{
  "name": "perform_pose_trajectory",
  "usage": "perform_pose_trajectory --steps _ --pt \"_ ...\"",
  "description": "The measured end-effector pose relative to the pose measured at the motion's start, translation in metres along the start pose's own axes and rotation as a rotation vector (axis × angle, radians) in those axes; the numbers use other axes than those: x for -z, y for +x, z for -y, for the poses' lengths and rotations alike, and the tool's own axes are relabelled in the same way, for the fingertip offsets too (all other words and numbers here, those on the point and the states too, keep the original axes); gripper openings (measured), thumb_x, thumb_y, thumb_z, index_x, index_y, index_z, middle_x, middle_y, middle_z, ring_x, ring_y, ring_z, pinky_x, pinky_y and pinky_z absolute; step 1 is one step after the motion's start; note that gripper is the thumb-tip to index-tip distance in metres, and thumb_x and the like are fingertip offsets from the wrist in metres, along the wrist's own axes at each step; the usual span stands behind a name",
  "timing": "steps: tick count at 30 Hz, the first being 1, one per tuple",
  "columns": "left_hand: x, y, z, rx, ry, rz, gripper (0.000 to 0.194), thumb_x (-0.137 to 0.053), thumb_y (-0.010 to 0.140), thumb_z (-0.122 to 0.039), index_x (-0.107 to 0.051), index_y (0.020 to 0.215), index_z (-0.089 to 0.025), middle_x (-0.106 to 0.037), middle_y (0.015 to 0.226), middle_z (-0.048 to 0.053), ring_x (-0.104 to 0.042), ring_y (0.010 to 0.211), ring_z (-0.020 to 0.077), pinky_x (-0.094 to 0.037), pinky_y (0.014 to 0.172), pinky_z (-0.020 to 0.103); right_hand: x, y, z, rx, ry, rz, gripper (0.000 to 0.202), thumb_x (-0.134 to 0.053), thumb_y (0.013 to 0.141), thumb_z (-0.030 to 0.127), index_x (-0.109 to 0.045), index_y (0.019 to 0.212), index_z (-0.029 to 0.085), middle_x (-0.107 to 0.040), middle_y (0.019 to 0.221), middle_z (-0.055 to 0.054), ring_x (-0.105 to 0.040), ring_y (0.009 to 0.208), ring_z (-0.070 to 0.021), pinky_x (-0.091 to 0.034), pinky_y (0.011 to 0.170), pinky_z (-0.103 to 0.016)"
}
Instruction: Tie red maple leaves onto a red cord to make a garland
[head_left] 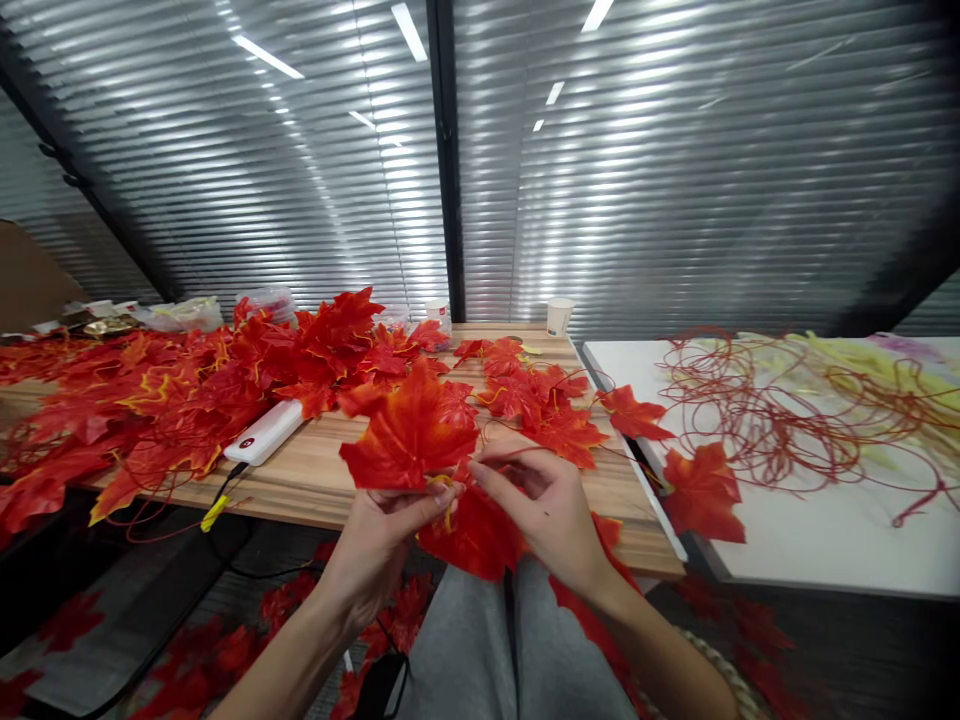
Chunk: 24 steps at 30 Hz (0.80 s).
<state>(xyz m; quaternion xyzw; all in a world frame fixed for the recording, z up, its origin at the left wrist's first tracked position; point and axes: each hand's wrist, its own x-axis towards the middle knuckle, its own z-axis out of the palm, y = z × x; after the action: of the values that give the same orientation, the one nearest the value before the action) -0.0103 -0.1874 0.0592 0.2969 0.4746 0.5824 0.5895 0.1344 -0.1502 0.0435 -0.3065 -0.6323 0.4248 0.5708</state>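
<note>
Just above my lap, my left hand (pixel 394 525) pinches the yellow stem end of a red artificial maple leaf (pixel 412 430), which spreads upward over its fingers. My right hand (pixel 536 490) is close beside it, thumb and fingers pressed together near the same stem. A thin red cord seems to run by the right fingers, but what exactly they grip is hidden. Below both hands hangs a second red leaf (pixel 476 535). More red leaves (pixel 544 400) lie on the wooden table just beyond the right hand.
A large heap of red leaves (pixel 202 380) covers the table's left side, with a white power bank (pixel 264 432) and its cable in front. Paper cup (pixel 559 316) stands at the back. Tangled red cord (pixel 780 420) lies on the white table at right. Leaves are on the floor.
</note>
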Motion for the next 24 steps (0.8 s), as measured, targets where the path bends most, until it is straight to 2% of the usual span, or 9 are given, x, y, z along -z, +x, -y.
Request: perform_pose_trajectory --steps 4,10,15,20,24 --pt "0.0014 0.0048 -0.0008 0.063 -0.073 -0.050 0.023 -0.079 0.052 -0.013 -0.071 0.073 -0.013 -0.071 0.077 0.006 -0.065 0.073 0.0144 -0.049 0.069 0.018 -0.0012 -0.0008 -0.0004 -0.029 0.014 -0.010 0.011 -0.061 0.077 0.027 -0.065 0.079 0.017 -0.065 0.082 -0.005 -0.061 0.077 -0.0152 -0.051 0.068 -0.026" --pt "0.0012 0.0046 -0.0003 0.114 -0.091 0.029 0.042 -0.078 0.053 -0.014 -0.068 0.094 -0.018 -0.070 0.091 0.007 -0.065 0.073 0.0147 -0.049 0.067 0.020 -0.0037 -0.0019 -0.0031 -0.054 0.043 0.019 0.011 -0.060 0.078 0.026 -0.064 0.079 0.017 -0.065 0.083 -0.005 -0.062 0.078 -0.0153 -0.051 0.069 -0.025" --pt "0.0016 0.0031 0.0033 0.027 0.045 -0.009 0.033 -0.079 0.053 -0.018 -0.071 0.085 -0.017 -0.071 0.080 0.006 -0.063 0.073 0.0132 -0.047 0.069 0.019 -0.0068 -0.0039 -0.0050 -0.067 0.049 0.004 0.011 -0.059 0.078 0.027 -0.064 0.079 0.017 -0.064 0.081 -0.005 -0.061 0.076 -0.0150 -0.051 0.067 -0.025" --pt "0.0009 0.0020 0.0054 -0.049 0.081 -0.031 0.034 -0.081 0.048 -0.021 -0.072 0.080 -0.016 -0.069 0.072 0.004 -0.061 0.066 0.0114 -0.046 0.064 0.018 -0.0075 -0.0071 -0.0015 0.036 -0.008 -0.025 0.009 -0.057 0.079 0.024 -0.063 0.078 0.017 -0.063 0.080 -0.005 -0.060 0.078 -0.0151 -0.050 0.069 -0.026" --pt "-0.0019 0.0001 0.0056 -0.089 0.084 -0.052 0.036 -0.082 0.047 -0.021 -0.072 0.081 -0.016 -0.069 0.073 0.005 -0.060 0.065 0.0120 -0.047 0.064 0.019 -0.0060 -0.0083 0.0024 0.098 -0.043 -0.011 0.008 -0.056 0.080 0.021 -0.063 0.077 0.017 -0.064 0.079 -0.005 -0.059 0.078 -0.0150 -0.049 0.072 -0.027"
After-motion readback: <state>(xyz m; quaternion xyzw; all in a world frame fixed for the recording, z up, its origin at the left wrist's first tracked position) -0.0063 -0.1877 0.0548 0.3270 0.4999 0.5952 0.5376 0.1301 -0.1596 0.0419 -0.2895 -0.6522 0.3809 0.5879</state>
